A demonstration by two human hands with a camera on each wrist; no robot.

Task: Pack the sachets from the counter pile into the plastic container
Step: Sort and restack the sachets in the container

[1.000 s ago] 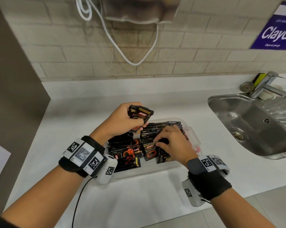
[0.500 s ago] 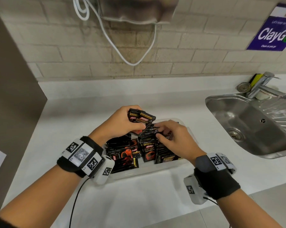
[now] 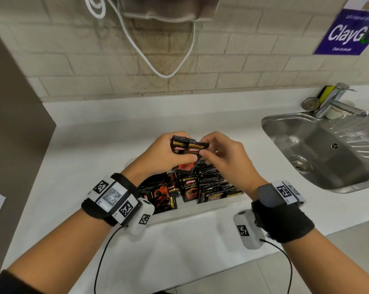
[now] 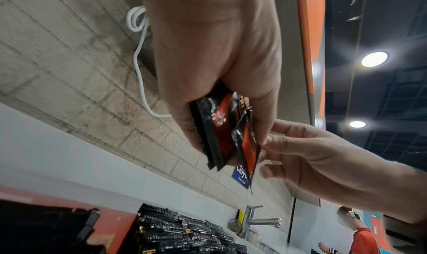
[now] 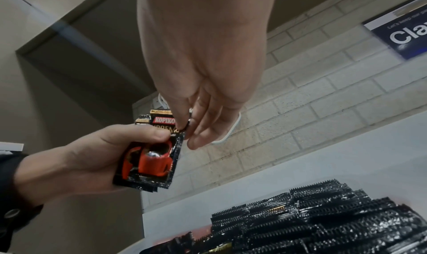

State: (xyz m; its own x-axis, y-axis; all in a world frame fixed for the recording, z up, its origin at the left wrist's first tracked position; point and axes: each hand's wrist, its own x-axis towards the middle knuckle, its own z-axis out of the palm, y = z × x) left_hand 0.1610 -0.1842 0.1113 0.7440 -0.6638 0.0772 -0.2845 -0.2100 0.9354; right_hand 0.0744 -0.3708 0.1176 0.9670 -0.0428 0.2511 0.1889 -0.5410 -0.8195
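My left hand (image 3: 164, 154) grips a small stack of black-and-red coffee sachets (image 3: 185, 145) above the clear plastic container (image 3: 192, 210). My right hand (image 3: 219, 151) meets it from the right, thumb and fingers pinching the edge of the front sachet (image 5: 177, 139). The left wrist view shows the held stack (image 4: 215, 133) edge-on, with the right hand's fingertips (image 4: 265, 144) on the outermost sachet. Below, the container holds several upright rows of sachets (image 3: 211, 183) on the right and flatter ones (image 3: 160, 194) on the left.
A steel sink (image 3: 317, 149) with a faucet (image 3: 336, 102) lies to the right on the white counter (image 3: 94, 145). A brown panel (image 3: 9, 102) closes the left side. A white cable (image 3: 158, 60) hangs on the brick wall. The counter's front edge is close.
My right hand has lifted out of the container's rows and come up to the stack in my left hand, now pinching its front sachet. The left hand stays in place with the stack.
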